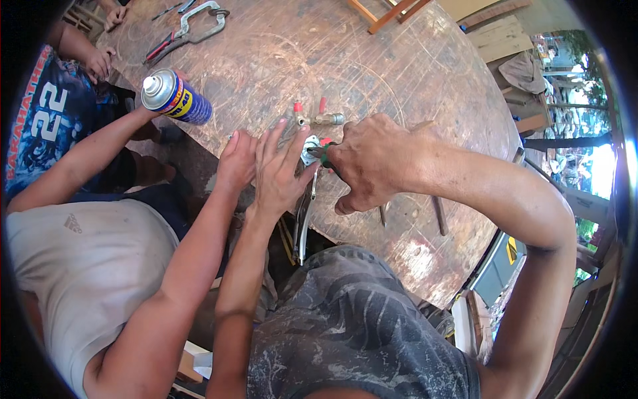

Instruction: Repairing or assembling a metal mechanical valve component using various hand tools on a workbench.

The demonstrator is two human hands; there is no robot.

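Clock directions run from the metal fitting (308, 151). At 10 o'clock, by the left edge of the worktop (372, 80), a co-worker's hand holds a blue spray can (194, 105); a locking clamp (216, 26) lies between 10 and 11. The co-worker's other hand (235, 159), at 9, crowds the left hand (274, 171), whose fingers are extended, with thumb and index at the fitting; I cannot tell whether it grips. The fitting is near the near edge, and silver handles (304, 229) reach past that edge at 6. A brass valve (325, 119) stands close at 1, with a wooden frame (380, 23) far beyond. The right hand (375, 163), at 3, curls round a green-handled tool (325, 157). Open surface spreads toward 2; a rod (440, 216) lies at 4, inside the curving right edge.
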